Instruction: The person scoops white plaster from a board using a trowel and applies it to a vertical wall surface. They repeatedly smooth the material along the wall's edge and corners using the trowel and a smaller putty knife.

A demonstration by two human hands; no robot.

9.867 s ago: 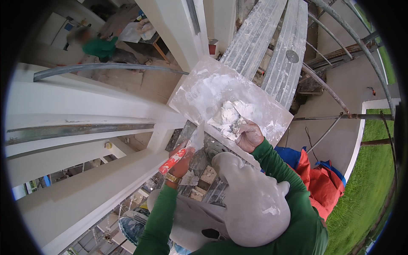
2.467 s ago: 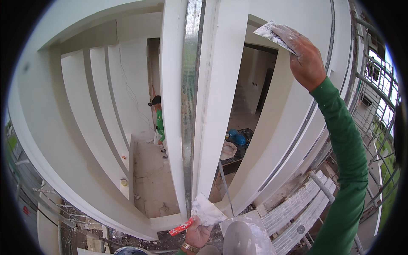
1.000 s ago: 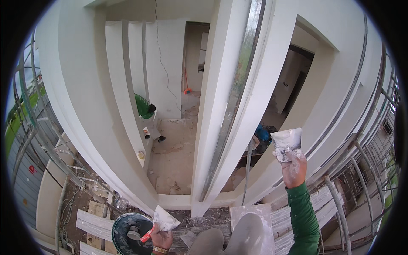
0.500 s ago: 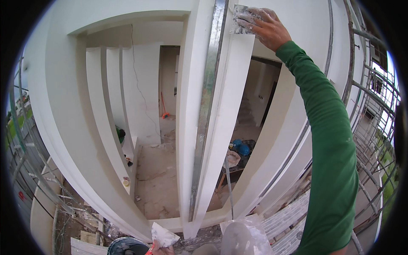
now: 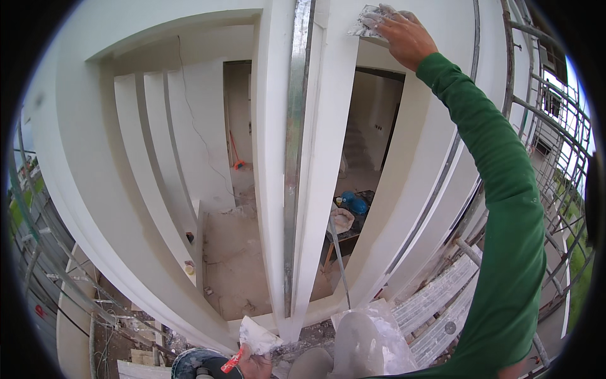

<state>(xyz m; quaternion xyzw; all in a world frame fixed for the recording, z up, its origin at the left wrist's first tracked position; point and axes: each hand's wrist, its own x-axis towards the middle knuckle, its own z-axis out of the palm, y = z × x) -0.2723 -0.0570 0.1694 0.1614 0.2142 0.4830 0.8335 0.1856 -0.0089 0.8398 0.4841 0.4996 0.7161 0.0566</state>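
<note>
High at the upper right, my right hand [image 5: 407, 36] is closed on a flat metal putty blade [image 5: 363, 23]. The blade is smeared with white putty and lies against the white wall above the top of the narrow opening. White smears cover the fingers. Low in the view, my left hand [image 5: 257, 366] grips a putty knife with a red handle [image 5: 233, 359]. A thick load of white putty [image 5: 259, 335] hides most of its blade. A dark bucket [image 5: 201, 363] stands just left of that hand.
A shiny metal strip [image 5: 295, 126] runs down the white pillar between two openings. Scaffold poles [image 5: 549, 117] stand on the right, more on the left. Planks [image 5: 435, 297] lie at the lower right. Through the narrow opening show a table and a blue item [image 5: 355, 202].
The right hand and its blade have moved right along the wall, from the pillar's upper part to above the narrow opening. The left hand with the putty knife shows more. The whole view has shifted.
</note>
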